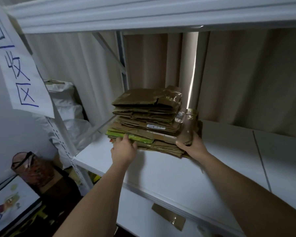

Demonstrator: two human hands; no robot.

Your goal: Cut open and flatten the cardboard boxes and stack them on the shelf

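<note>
Left hand (124,147): fingers lay fairly straight and close together, tips pressed against the near left edge of the stack of flattened brown cardboard boxes (147,120), at the level of a bright green printed sheet (126,135) low in the pile. Whether the thumb hooked under the edge could not be told.

Right hand (192,146): thumb and fingers were curled around the near right corner of the stack, clamped on a folded brown cardboard flap with clear tape (189,127) that stood up along the pile's right side. Fingertips were partly hidden behind the flap.

Both forearms reached up and forward from the bottom of the view, one to each side of the pile.

The stack sat on the white shelf board (178,177) of a white metal rack, towards its back left, just in front of a beige pleated curtain (246,79). Layers were uneven, edges ragged; a white shipping label (155,126) showed on one mid-level piece.

Surroundings: a white paper sign with blue handwritten characters (19,65) hung at upper left. White plastic sacks (70,113) lay left of the rack. A dark mesh basket (32,168) stood at lower left. A loose strip of brown tape or cardboard (168,218) lay below the shelf's front edge.
</note>
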